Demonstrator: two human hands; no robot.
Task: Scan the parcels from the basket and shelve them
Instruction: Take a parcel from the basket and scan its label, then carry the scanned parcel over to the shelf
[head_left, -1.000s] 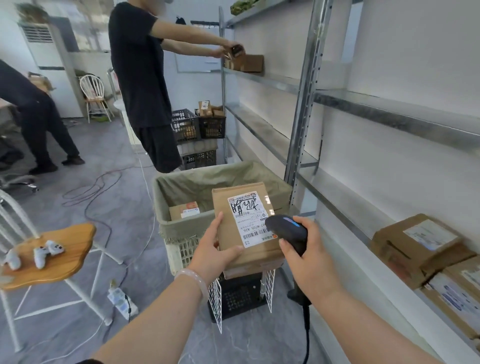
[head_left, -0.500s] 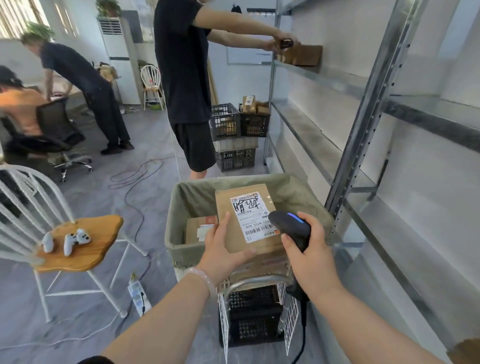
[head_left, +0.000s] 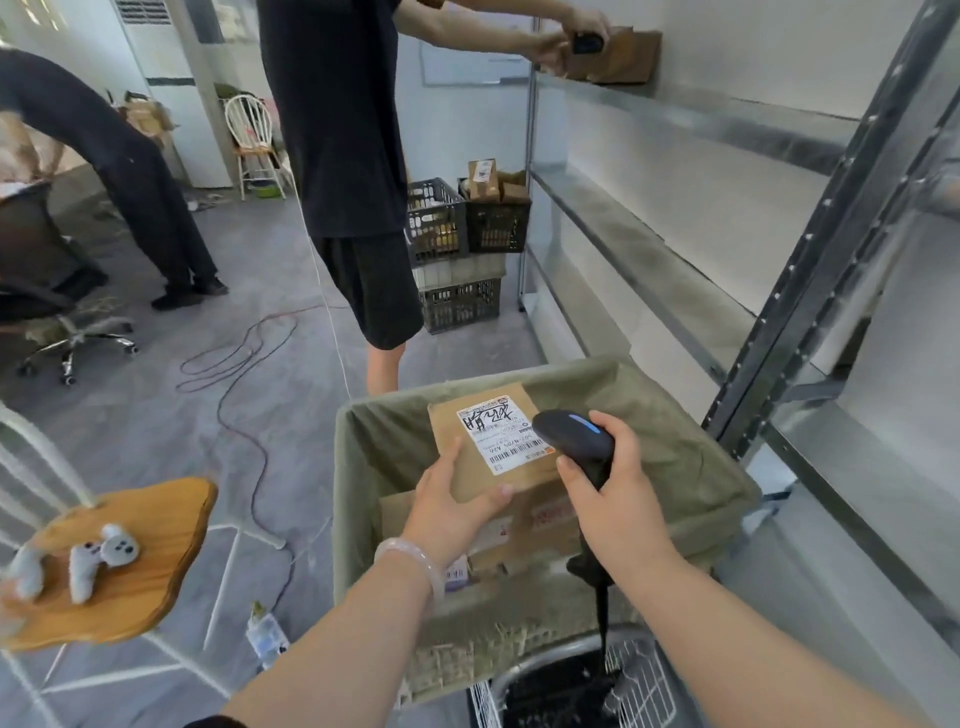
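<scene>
Far left of the basket (head_left: 358, 519) stands a white chair (head_left: 130, 561) with a wooden seat, and a small white gadget (head_left: 98, 558) lies on it. Between the chair and the basket there is open grey floor, crossed by a looping cable (head_left: 244, 374). Beyond the basket's far rim a person (head_left: 337, 130) in black stands reaching to the rack, with stacked crates (head_left: 467, 223) behind them.

Over the basket's middle, the left hand (head_left: 452, 514) grasps the parcel (head_left: 478, 447) at its near left corner, with the thumb on top and the fingers underneath. The parcel is a flat brown carton, tilted and held clear of the basket's rim. Its white label (head_left: 501, 434) faces up and carries a black scrawl and a barcode. More cartons (head_left: 524, 525) lie in the basket under it.

The black scanner (head_left: 576, 441), with a blue strip on its head, sits at the label's right edge; whether it touches the carton is hard to say. The right hand (head_left: 618, 499) is clenched round its handle, and its cord drops past the basket's near rim.

Just beside the basket's right corner rises the upright of the rack (head_left: 810, 260). The front edges of its steel shelves run away beyond the basket.
</scene>
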